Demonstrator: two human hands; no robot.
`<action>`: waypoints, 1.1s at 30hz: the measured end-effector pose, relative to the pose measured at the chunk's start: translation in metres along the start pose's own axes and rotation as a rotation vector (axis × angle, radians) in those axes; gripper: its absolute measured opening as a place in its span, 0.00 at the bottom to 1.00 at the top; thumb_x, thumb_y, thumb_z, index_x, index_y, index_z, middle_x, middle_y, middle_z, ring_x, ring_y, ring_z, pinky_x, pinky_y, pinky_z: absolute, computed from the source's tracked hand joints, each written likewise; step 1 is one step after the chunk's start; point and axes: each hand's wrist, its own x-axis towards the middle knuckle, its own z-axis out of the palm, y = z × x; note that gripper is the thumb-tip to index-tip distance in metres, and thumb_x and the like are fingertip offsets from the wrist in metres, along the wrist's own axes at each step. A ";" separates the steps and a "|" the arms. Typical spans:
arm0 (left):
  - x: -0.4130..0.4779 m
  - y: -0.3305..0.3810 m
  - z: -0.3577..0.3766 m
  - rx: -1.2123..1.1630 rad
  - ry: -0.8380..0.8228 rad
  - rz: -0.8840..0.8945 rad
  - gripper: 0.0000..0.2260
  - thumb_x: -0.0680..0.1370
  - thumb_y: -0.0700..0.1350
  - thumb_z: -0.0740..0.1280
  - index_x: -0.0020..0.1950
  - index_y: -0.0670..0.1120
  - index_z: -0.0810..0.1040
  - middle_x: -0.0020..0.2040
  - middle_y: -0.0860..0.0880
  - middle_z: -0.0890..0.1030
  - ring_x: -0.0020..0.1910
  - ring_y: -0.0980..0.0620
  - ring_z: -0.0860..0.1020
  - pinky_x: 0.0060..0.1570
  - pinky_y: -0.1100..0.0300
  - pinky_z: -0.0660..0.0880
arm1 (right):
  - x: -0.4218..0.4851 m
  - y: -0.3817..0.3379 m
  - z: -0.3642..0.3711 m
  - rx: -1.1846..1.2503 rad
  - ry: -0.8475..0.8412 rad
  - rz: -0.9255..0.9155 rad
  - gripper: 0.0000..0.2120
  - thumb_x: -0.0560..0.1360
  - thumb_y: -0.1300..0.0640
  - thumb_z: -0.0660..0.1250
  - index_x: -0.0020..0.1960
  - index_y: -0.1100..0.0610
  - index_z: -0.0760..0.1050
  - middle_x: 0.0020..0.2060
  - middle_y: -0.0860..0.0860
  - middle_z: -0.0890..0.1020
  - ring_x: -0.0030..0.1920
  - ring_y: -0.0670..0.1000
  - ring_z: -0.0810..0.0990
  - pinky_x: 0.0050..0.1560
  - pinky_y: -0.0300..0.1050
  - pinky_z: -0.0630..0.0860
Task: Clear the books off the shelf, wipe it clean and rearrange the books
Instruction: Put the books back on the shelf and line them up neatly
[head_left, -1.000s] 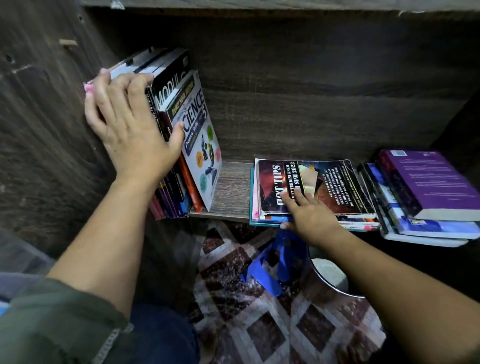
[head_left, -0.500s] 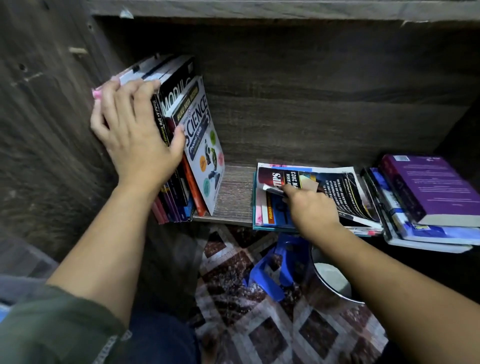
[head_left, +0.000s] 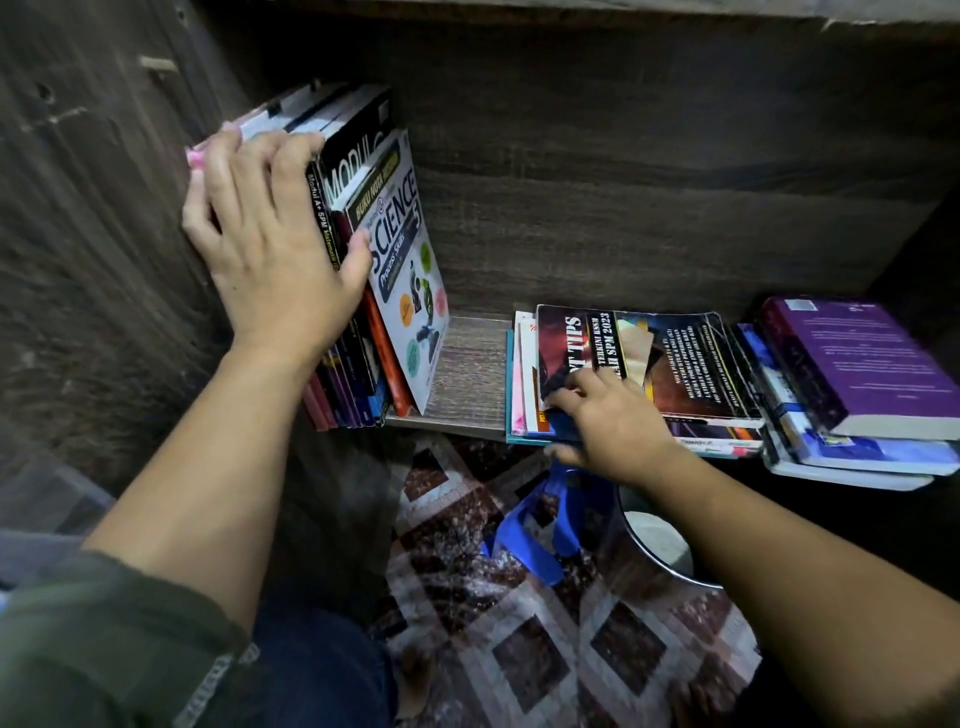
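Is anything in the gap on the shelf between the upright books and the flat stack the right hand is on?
Nothing visible. The shelf is bare between the upright books, held by the left hand, and the flat stack under the right hand.

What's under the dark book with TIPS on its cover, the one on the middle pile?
Under the TIPS book lies a flat pile of thinner books, their pink, white, orange and teal edges showing. The right hand covers the front corner; their covers are hidden.
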 end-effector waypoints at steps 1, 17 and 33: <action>0.000 0.000 0.000 0.002 -0.002 -0.002 0.28 0.73 0.56 0.64 0.71 0.50 0.64 0.70 0.46 0.67 0.76 0.45 0.56 0.72 0.47 0.51 | -0.001 -0.001 0.002 -0.016 0.010 -0.038 0.27 0.68 0.41 0.73 0.62 0.52 0.74 0.58 0.54 0.75 0.58 0.58 0.73 0.54 0.53 0.72; -0.001 0.001 0.000 -0.015 0.005 -0.002 0.28 0.73 0.56 0.64 0.71 0.50 0.65 0.70 0.47 0.67 0.76 0.45 0.57 0.72 0.48 0.52 | 0.015 0.014 0.014 0.159 0.560 -0.028 0.10 0.67 0.61 0.75 0.42 0.60 0.74 0.35 0.57 0.76 0.36 0.59 0.75 0.32 0.49 0.73; 0.001 -0.001 0.000 -0.144 0.101 -0.004 0.21 0.75 0.47 0.61 0.69 0.52 0.71 0.66 0.52 0.73 0.73 0.50 0.62 0.67 0.52 0.56 | 0.104 -0.097 -0.116 0.998 1.260 0.235 0.04 0.76 0.66 0.66 0.43 0.64 0.71 0.41 0.51 0.68 0.41 0.55 0.71 0.44 0.47 0.69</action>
